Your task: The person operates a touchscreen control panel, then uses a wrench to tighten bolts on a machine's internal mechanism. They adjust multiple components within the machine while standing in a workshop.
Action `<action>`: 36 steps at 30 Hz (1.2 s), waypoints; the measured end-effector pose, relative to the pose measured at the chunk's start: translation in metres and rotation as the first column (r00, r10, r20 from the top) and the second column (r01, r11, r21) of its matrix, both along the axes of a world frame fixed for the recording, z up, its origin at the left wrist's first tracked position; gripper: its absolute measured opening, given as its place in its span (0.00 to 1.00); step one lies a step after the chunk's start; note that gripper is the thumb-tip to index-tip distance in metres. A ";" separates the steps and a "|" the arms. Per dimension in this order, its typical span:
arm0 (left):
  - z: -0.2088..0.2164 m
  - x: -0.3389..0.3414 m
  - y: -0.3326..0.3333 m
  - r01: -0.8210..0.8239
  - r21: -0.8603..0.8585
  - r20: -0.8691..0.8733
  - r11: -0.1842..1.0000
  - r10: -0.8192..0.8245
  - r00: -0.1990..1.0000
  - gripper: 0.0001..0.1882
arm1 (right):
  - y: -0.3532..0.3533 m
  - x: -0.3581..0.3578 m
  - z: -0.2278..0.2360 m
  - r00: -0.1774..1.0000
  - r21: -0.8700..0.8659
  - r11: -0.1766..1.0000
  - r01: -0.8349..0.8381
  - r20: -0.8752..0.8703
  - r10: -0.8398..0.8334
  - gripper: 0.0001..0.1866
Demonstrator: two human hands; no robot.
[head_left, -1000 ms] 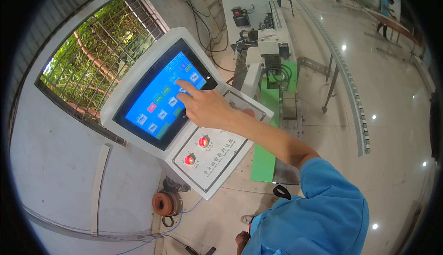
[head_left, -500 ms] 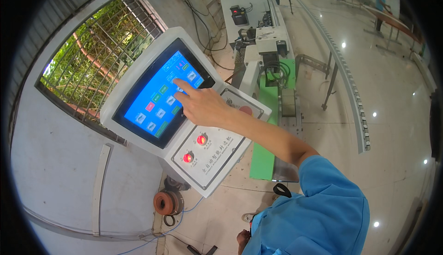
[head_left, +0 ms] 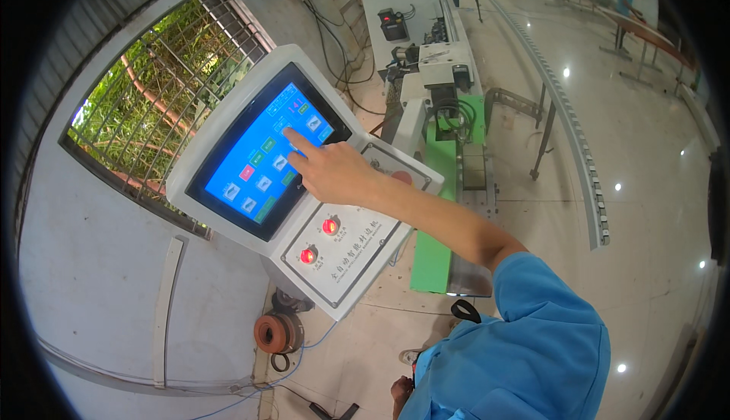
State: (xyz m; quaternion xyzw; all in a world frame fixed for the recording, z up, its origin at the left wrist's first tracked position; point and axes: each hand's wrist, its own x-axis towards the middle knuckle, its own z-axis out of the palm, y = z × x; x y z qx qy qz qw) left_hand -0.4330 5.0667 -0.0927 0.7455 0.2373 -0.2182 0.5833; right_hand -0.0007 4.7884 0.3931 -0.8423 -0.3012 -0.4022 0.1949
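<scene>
My right hand reaches over from the right, its index finger stretched out against the blue touchscreen. Its thumb is apart from that finger, and nothing is held in it. The screen, showing coloured buttons and small pictures, is set in a light grey control console. Below the screen is a sloping panel with two lit red knobs and a red push button partly behind my wrist. Low beside my blue shirt hangs my left hand, small and apart from the console. Its fingers look curled; whatever they may hold is hidden.
Behind the console runs a long machine with green covers and cables. A curved roller rail stands to the right. Brown rolls and a blue cable lie on the floor. At the back, a person stands beside a long table.
My right index finger stays at nearly the same spot on the screen, with the hand shifted very slightly. The view has moved a little. My left hand still hangs low.
</scene>
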 end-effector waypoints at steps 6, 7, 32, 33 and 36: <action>0.001 -0.006 0.006 0.405 0.727 0.145 0.555 -0.701 0.699 0.13 | 0.002 -0.001 0.000 1.000 0.008 1.000 0.003 -0.005 -0.003 0.19; 0.001 -0.006 0.008 0.454 0.721 0.076 0.524 -0.710 0.700 0.12 | 0.002 -0.001 0.000 1.000 0.010 1.000 0.005 -0.006 -0.005 0.19; 0.002 -0.014 0.010 0.397 0.556 -0.004 0.731 -0.475 0.880 0.09 | 0.000 -0.026 -0.011 0.994 0.190 0.975 -0.111 0.000 0.113 0.16; 0.002 -0.013 0.012 0.397 0.532 0.013 0.748 -0.477 0.879 0.09 | -0.001 -0.025 -0.011 0.993 0.194 0.974 -0.117 0.005 0.118 0.16; 0.000 -0.010 0.011 0.433 0.680 0.074 0.592 -0.643 0.762 0.08 | -0.005 -0.023 -0.010 0.997 0.175 0.981 -0.079 0.021 0.077 0.16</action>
